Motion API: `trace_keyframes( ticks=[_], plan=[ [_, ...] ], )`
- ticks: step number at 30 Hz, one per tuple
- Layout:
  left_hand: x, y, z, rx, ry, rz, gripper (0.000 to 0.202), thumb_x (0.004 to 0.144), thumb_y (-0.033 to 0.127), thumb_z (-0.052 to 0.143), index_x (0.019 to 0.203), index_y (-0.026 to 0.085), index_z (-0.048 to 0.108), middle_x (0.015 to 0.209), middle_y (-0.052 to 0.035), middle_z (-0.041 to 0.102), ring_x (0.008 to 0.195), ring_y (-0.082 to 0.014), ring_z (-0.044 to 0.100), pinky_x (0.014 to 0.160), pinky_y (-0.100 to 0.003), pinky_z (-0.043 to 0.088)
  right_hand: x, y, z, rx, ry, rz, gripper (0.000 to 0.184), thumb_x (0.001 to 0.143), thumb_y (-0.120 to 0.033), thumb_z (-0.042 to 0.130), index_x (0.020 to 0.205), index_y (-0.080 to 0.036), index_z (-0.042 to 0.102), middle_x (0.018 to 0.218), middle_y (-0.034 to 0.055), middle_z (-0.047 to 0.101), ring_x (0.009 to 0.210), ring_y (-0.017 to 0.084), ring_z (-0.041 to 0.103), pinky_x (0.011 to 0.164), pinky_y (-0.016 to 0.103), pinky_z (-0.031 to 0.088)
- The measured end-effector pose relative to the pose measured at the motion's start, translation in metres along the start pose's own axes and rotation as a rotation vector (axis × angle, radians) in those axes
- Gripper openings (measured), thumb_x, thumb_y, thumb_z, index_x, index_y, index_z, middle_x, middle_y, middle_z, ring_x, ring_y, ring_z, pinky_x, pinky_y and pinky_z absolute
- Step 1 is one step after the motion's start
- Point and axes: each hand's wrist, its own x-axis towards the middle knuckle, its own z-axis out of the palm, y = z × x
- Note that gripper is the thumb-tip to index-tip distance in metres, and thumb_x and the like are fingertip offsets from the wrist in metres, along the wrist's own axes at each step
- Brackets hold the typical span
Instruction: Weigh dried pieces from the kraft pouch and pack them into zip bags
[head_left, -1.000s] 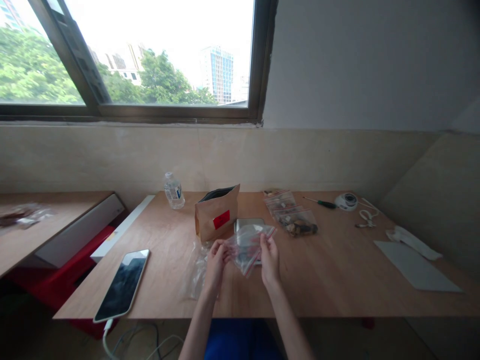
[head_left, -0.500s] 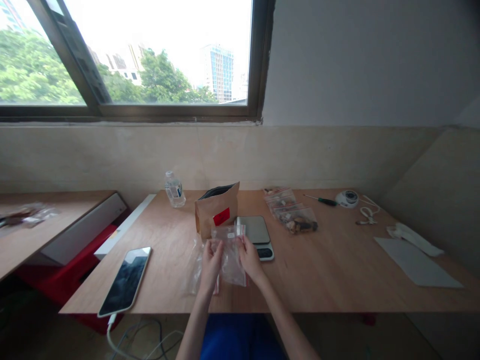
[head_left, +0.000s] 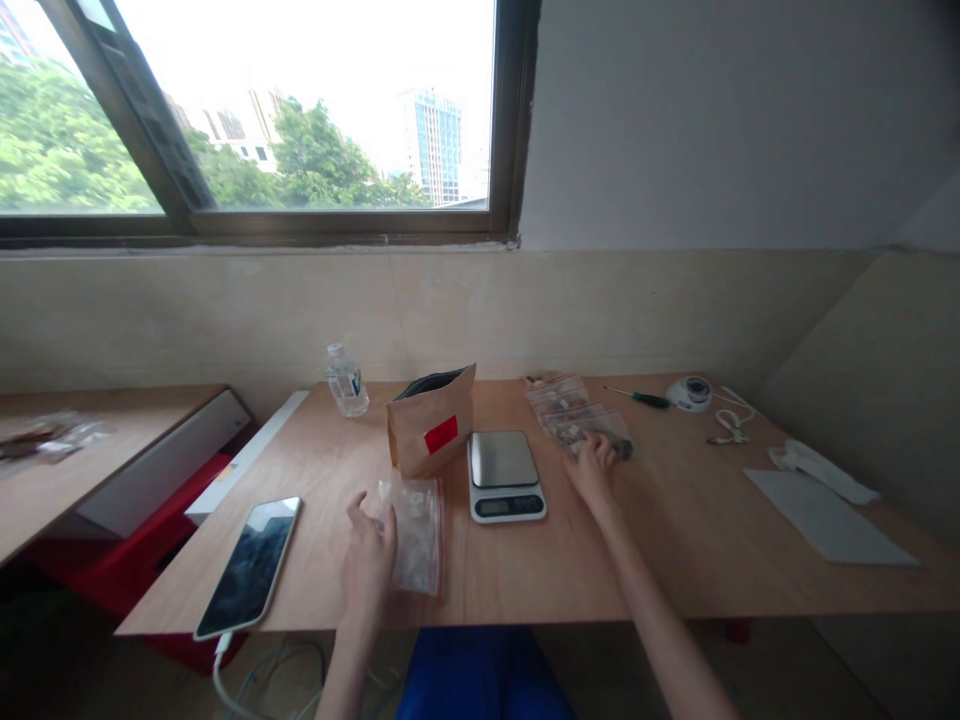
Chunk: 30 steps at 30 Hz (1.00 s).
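Clear plastic zip bag [head_left: 414, 535] was seen lying flat on the wooden desk [head_left: 675, 540], just beside the open left hand [head_left: 367, 560] and to the left of a digital scale [head_left: 506, 478]. The hands were held well apart. The right hand [head_left: 592, 472] was laid on overlapping filled zip bags [head_left: 574, 412] towards the far side of the desk; whether they were gripped could not be told. A brown paper pouch [head_left: 431, 420] was stood behind the scale's left side.
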Motion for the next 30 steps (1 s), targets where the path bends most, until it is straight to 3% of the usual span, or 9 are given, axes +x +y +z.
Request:
trace_keyframes(
  ticks=[2, 4, 8, 13, 17, 20, 22, 26, 30],
  plan=[
    [-0.006, 0.006, 0.003, 0.22, 0.131, 0.08, 0.058, 0.085, 0.044, 0.043, 0.133, 0.013, 0.038, 0.099, -0.0181, 0.056, 0.087, -0.0322, 0.058, 0.072, -0.044, 0.043, 0.001, 0.015, 0.011, -0.101, -0.004, 0.03, 0.047, 0.069, -0.021, 0.059, 0.112, -0.006, 0.049, 0.117, 0.0249, 0.045, 0.107, 0.036, 0.042, 0.087, 0.047, 0.036],
    [-0.013, 0.012, 0.009, 0.333, 0.169, 0.163, 0.048, 0.087, 0.04, 0.04, 0.13, 0.02, 0.046, 0.12, -0.0204, 0.049, 0.103, -0.0353, 0.053, 0.082, -0.051, 0.04, -0.004, 0.026, 0.02, -0.131, 0.007, 0.035, 0.048, 0.07, -0.021, 0.059, 0.115, -0.007, 0.048, 0.115, 0.0227, 0.047, 0.106, 0.034, 0.043, 0.086, 0.044, 0.037],
    [-0.02, 0.011, 0.029, 0.328, -0.084, 0.401, 0.034, 0.087, 0.026, 0.039, 0.111, 0.027, 0.063, 0.138, -0.0094, 0.045, 0.128, -0.0309, 0.036, 0.101, -0.048, 0.028, -0.012, 0.038, 0.028, -0.109, 0.055, 0.032, 0.039, 0.075, -0.02, 0.053, 0.113, -0.011, 0.053, 0.111, 0.0192, 0.052, 0.101, 0.03, 0.047, 0.084, 0.041, 0.037],
    [-0.018, -0.011, 0.058, 0.213, -0.18, 0.379, 0.044, 0.082, 0.026, 0.045, 0.125, 0.024, 0.056, 0.141, -0.0106, 0.042, 0.135, -0.0316, 0.026, 0.109, -0.05, 0.013, -0.007, 0.042, 0.015, 0.058, 0.123, 0.054, 0.037, 0.077, -0.024, 0.045, 0.108, -0.011, 0.058, 0.101, 0.0179, 0.06, 0.094, 0.028, 0.053, 0.082, 0.041, 0.04],
    [-0.016, -0.011, 0.063, 0.15, -0.201, 0.312, 0.046, 0.082, 0.026, 0.045, 0.126, 0.021, 0.054, 0.144, -0.0128, 0.037, 0.137, -0.033, 0.022, 0.11, -0.051, 0.009, -0.005, 0.027, -0.016, 0.254, 0.227, 0.189, 0.04, 0.075, -0.031, 0.045, 0.105, -0.009, 0.06, 0.095, 0.0179, 0.064, 0.085, 0.027, 0.058, 0.078, 0.039, 0.044],
    [-0.02, 0.012, 0.053, -0.038, -0.261, 0.184, 0.039, 0.081, 0.024, 0.049, 0.118, 0.021, 0.061, 0.14, -0.0136, 0.044, 0.134, -0.0371, 0.028, 0.107, -0.054, 0.014, -0.014, -0.001, -0.045, 0.475, 0.237, 0.339, 0.042, 0.073, -0.035, 0.05, 0.105, -0.01, 0.059, 0.091, 0.016, 0.066, 0.075, 0.024, 0.06, 0.07, 0.035, 0.047],
    [-0.028, 0.037, 0.044, -0.297, -0.315, 0.19, 0.032, 0.081, 0.026, 0.052, 0.11, 0.022, 0.065, 0.135, -0.0117, 0.049, 0.127, -0.0336, 0.04, 0.106, -0.046, 0.026, -0.026, -0.025, -0.064, 0.596, 0.205, 0.343, 0.04, 0.072, -0.037, 0.052, 0.104, -0.013, 0.059, 0.093, 0.014, 0.066, 0.078, 0.023, 0.061, 0.072, 0.035, 0.048],
    [-0.048, 0.09, 0.029, -0.745, -0.499, 0.083, 0.029, 0.081, 0.041, 0.055, 0.1, 0.021, 0.064, 0.102, -0.0097, 0.066, 0.084, -0.0235, 0.064, 0.076, -0.031, 0.049, -0.057, -0.073, -0.092, 0.794, 0.022, 0.103, 0.031, 0.075, -0.028, 0.054, 0.105, -0.02, 0.058, 0.104, 0.0095, 0.064, 0.095, 0.023, 0.06, 0.083, 0.036, 0.047],
    [-0.049, 0.108, 0.026, -0.988, -0.495, -0.018, 0.035, 0.077, 0.053, 0.055, 0.078, 0.018, 0.059, 0.074, -0.0043, 0.064, 0.061, -0.0164, 0.059, 0.057, -0.024, 0.047, -0.079, -0.098, -0.101, 0.908, -0.194, -0.236, 0.022, 0.075, -0.019, 0.06, 0.096, -0.025, 0.062, 0.095, 0.0044, 0.065, 0.091, 0.021, 0.061, 0.079, 0.031, 0.05]
  ],
)
